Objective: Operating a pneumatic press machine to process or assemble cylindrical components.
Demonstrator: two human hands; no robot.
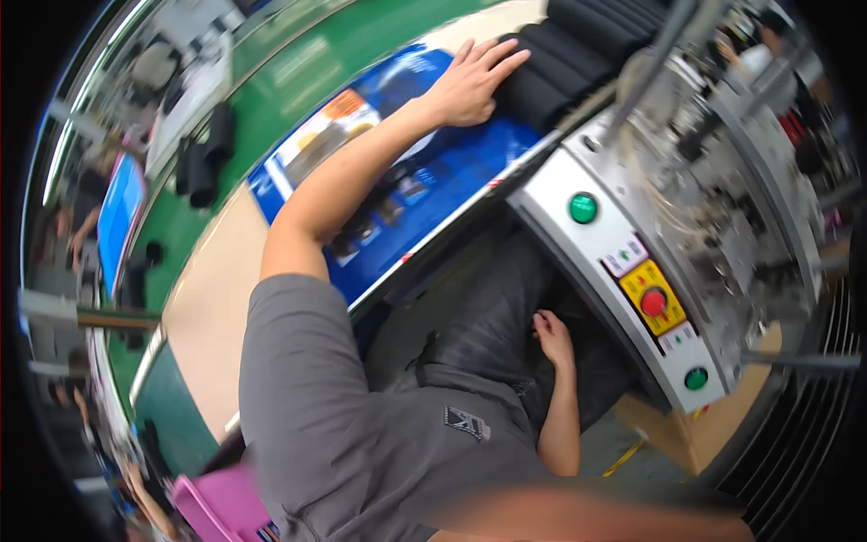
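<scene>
My left arm reaches across a table to a stack of black padded rolls (pixel 555 68) at its far end. My left hand (pixel 470 86) is open, fingers spread, with its fingertips at the near edge of the rolls. Beneath that arm lies a blue printed sheet (pixel 452 194) with pictures on it. My right hand (pixel 554 339) rests low over my lap, beside the dark trousers (pixel 488 321). Its fingers are loosely bent and a little apart, and I see nothing in them.
To the right stands a machine with a white control panel (pixel 591 244), green buttons (pixel 583 208) and a red stop button (pixel 653 302). Metal frame bars rise above it. A pink chair (pixel 217 506) is at lower left; a cardboard box (pixel 677 425) sits below the machine. Other people work farther off.
</scene>
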